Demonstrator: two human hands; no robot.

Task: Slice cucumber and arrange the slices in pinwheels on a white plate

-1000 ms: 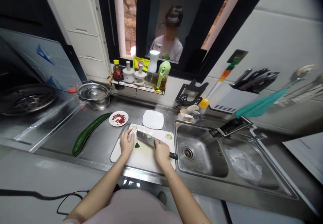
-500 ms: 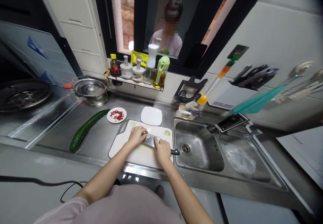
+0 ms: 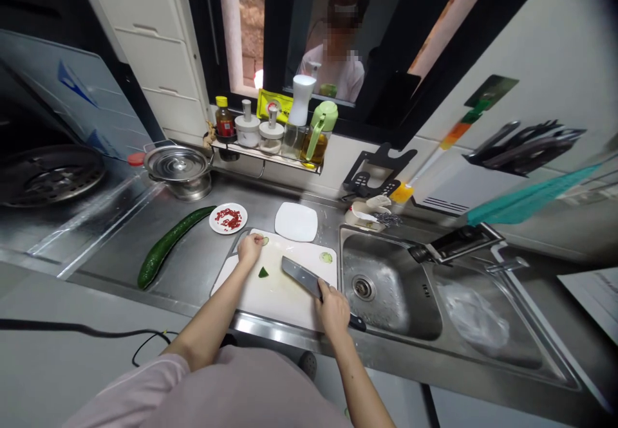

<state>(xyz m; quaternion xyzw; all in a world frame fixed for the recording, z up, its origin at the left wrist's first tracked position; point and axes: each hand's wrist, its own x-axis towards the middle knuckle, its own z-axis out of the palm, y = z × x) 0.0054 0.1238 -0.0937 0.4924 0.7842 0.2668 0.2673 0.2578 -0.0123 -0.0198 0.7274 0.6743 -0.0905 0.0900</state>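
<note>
My right hand [image 3: 334,309] is closed round the black handle of a kitchen knife [image 3: 300,275]. The broad blade points to the upper left, over the white cutting board [image 3: 290,302]. At the board's upper left, my left hand [image 3: 250,250] has its fingers pinched at a thin cucumber slice [image 3: 265,241]. Just below that hand lies a small dark-green wedge of cucumber [image 3: 263,273]. More pale-green slices [image 3: 326,257] rest in a little pile near the board's right edge.
A whole cucumber [image 3: 168,248] lies left of a small plate of chopped red pieces [image 3: 228,219]. Behind the board is a white square plate [image 3: 296,221]. The sink [image 3: 386,286] borders the board's right. A lidded steel pot [image 3: 179,170] and a condiment shelf [image 3: 270,152] stand behind.
My left hand has moved left, from beside the blade to the slice at the board's upper left. The knife has shifted right and towards me, uncovering the green wedge. The camera view has shifted slightly.
</note>
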